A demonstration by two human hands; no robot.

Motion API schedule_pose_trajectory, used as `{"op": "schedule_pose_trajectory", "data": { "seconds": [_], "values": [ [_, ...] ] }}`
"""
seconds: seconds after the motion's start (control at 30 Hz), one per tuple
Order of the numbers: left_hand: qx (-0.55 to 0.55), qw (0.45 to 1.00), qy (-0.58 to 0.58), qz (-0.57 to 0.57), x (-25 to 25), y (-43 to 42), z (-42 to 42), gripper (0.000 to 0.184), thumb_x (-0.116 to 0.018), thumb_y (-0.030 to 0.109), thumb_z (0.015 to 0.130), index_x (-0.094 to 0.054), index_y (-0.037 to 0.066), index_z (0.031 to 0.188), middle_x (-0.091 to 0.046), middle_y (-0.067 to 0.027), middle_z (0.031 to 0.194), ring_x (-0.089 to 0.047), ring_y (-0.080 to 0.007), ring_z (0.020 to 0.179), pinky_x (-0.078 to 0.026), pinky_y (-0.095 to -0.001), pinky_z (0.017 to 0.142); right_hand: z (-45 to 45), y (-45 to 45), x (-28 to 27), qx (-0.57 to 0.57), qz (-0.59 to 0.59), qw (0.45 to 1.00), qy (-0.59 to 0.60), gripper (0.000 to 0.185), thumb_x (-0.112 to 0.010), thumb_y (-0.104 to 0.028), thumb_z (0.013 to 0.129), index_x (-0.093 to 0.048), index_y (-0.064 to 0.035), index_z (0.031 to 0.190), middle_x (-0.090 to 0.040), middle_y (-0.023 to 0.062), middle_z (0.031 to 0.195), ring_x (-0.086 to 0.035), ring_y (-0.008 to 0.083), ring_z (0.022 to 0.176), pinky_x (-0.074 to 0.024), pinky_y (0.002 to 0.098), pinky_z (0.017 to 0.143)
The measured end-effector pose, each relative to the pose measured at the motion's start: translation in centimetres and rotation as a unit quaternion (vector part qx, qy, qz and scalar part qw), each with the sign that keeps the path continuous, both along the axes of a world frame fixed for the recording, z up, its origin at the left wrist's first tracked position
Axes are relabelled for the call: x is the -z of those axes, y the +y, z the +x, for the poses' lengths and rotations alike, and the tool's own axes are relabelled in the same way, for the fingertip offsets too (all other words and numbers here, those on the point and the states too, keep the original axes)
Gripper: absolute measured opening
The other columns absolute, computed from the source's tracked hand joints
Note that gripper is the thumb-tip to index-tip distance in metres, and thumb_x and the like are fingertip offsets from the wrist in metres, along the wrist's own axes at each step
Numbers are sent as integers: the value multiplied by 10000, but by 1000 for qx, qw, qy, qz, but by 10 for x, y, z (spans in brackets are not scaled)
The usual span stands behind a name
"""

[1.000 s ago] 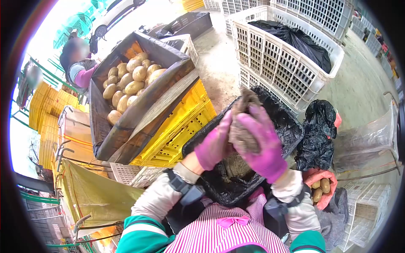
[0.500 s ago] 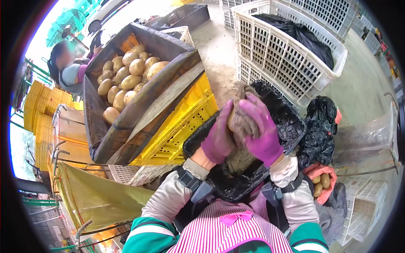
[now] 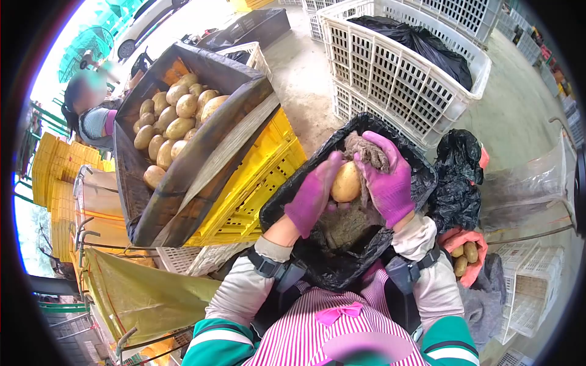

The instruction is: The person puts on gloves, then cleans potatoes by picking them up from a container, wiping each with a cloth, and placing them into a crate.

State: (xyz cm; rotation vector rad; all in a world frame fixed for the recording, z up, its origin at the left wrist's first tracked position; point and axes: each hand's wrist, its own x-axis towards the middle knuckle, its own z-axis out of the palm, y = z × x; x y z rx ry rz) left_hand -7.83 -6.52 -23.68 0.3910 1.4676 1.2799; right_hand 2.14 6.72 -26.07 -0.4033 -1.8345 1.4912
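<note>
A pale brown potato (image 3: 347,183) is between my two hands, above a black-plastic-lined bin (image 3: 305,268). My left hand (image 3: 316,194), in a purple glove, is closed along the potato's left side. My right hand (image 3: 388,180), gloved the same way, grips a grubby grey-brown cloth (image 3: 366,152), which is bunched at the potato's upper right. The fingertips under the potato are partly hidden. Below the hands, a grey-brown dirty patch (image 3: 348,229) shows inside the bin.
To the left, potatoes (image 3: 180,128) fill part of a dark-lined box (image 3: 131,177) on a yellow crate (image 3: 256,195). White crates (image 3: 390,67) are stacked ahead. A red bag (image 3: 467,277) of potatoes is at right. Another person (image 3: 94,116) is at far left.
The cloth has shifted off the potato towards my right hand, leaving the potato's face exposed. My hands are slightly further apart, and the whole view has shifted a little.
</note>
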Motion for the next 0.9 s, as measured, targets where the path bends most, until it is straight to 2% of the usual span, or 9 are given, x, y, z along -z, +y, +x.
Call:
{"op": "schedule_pose_trajectory", "data": {
  "seconds": [0.07, 0.17, 0.2, 0.3, 0.43, 0.5, 0.7, 0.83, 0.9],
  "values": [
    [-17, 998, 8, 60, 13, -5, 4, 535, -513, 364, 983, -406, -4, 1356, -614, -133, 1108, -664, -162, 808, -533, -245, 675, -6, -1, 7, -7, -125, 990, 62, 396, -683, -15, 863, -561, 4, 1240, -646, 93, 1115, -628, 137, 1008, -517, 259, 887],
    [-6, 810, 537, 235, 40, -17, 3, 561, -639, 137, 912, -357, -10, 1374, -592, -203, 1179, -666, -246, 945, -551, -318, 802, 3, 10, -6, 12, -282, 958, 59, 424, -643, 18, 873, -525, 21, 1280, -641, 90, 1119, -630, 147, 995, -514, 253, 916],
    [-4, 793, 548, 267, 41, -15, -1, 610, -657, 69, 877, -330, -20, 1384, -583, -217, 1196, -655, -277, 969, -541, -347, 842, 8, 10, -17, -18, -326, 944, 49, 457, -655, 23, 864, -517, 13, 1299, -644, 85, 1117, -629, 140, 989, -513, 251, 906],
    [-9, 824, 479, 302, 60, -14, -7, 666, -650, 11, 860, -269, -56, 1402, -559, -235, 1237, -639, -317, 1012, -526, -392, 891, 10, -2, -17, -99, -202, 973, 50, 480, -674, 16, 853, -518, -5, 1307, -650, 84, 1101, -626, 139, 991, -507, 246, 900],
    [95, 929, -156, 321, 63, -4, -9, 467, -471, 343, 974, -440, 12, 1303, -626, -158, 1022, -625, -194, 719, -462, -233, 561, 2, 9, -6, -52, -126, 991, 2, 503, -676, 24, 842, -517, -25, 1316, -655, 88, 1092, -622, 166, 1009, -493, 268, 919],
    [-95, 969, -153, 170, 10, 2, 21, 562, -309, 551, 999, -565, 80, 1169, -633, -71, 830, -533, -105, 512, -307, -166, 385, 9, 17, -11, -3, -125, 992, -31, 433, -628, -41, 896, -513, -3, 1312, -636, 102, 1161, -608, 177, 1051, -477, 288, 936],
    [-22, 973, -115, 199, -8, -18, 8, 573, -319, 548, 1003, -525, 69, 1240, -667, -113, 929, -530, -90, 532, -368, -180, 430, 5, 24, 18, -20, -190, 982, -2, 397, -631, -145, 929, -541, 26, 1276, -617, 101, 1186, -602, 175, 1057, -462, 308, 974],
    [-191, 910, -115, 350, -72, -52, -14, 567, -377, 584, 973, -547, 96, 1208, -642, -87, 921, -561, -90, 611, -413, -170, 428, 26, 43, 26, 70, -217, 974, -18, 391, -581, -109, 940, -504, 16, 1302, -618, 109, 1171, -602, 187, 1065, -473, 306, 952],
    [-227, 793, -255, 505, -101, -75, -49, 501, -467, 450, 984, -478, 70, 1310, -631, -159, 1094, -634, -243, 768, -559, -249, 682, 34, 36, 2, 35, -249, 967, 35, 407, -573, -117, 942, -483, 8, 1319, -619, 113, 1167, -599, 198, 1071, -474, 315, 950]
  ]
}}
